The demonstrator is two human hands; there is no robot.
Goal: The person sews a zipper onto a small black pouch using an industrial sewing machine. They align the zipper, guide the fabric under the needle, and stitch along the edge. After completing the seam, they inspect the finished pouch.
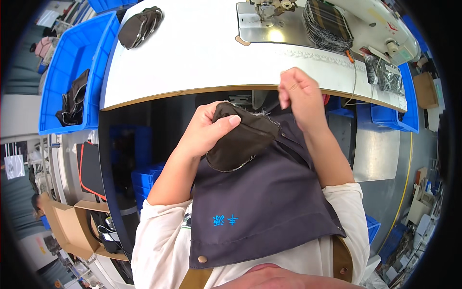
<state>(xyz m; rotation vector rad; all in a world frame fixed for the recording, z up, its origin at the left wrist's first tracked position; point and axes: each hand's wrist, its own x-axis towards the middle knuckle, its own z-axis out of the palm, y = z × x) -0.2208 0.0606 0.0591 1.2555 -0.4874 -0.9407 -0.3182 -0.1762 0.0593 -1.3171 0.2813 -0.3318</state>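
My left hand (pixel 204 132) grips a small dark brown zippered pouch (pixel 243 139) just below the front edge of the white sewing table (pixel 192 53), over my dark grey apron. The pouch's zipper curves along its lower edge, and loose threads show at its top right corner. My right hand (pixel 298 94) is raised beside that corner with the fingers pinched together; whether it holds a thread I cannot tell.
A sewing machine (pixel 274 14) stands at the table's far side, with a stack of plaid pieces (pixel 327 24) beside it. Another dark pouch (pixel 139 26) lies at the table's far left. Blue bins (pixel 72 72) holding dark fabric stand left, another blue bin (pixel 390 115) right, cardboard boxes (pixel 67 221) lower left.
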